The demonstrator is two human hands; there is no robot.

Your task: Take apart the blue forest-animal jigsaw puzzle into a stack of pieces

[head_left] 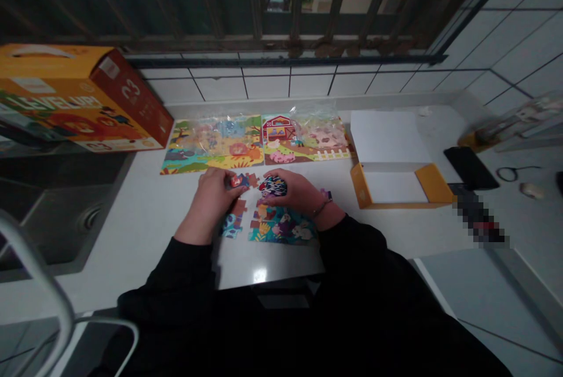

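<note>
My left hand (211,198) is closed, its thumb and fingers pinching a red and blue puzzle piece (238,180). My right hand (299,189) curls round a rounded dark thing (273,186) with white streaks and colored spots; its kind is unclear. Between the hands, a loose reddish-brown piece (253,180) lies on the counter. Below my right hand is a joined puzzle section (284,229) with animals on a teal ground, its upper part hidden by that hand. A smaller joined strip (233,221) lies to its left, next to my left wrist, with a gap between the two.
Behind my hands lie a savanna picture board (176,157) and a farm picture board (281,142), each under clear bags of pieces. An opened yellow and white box (387,201) stands right, near a black phone (470,167). A large orange box (79,101) and a sink (57,213) are left.
</note>
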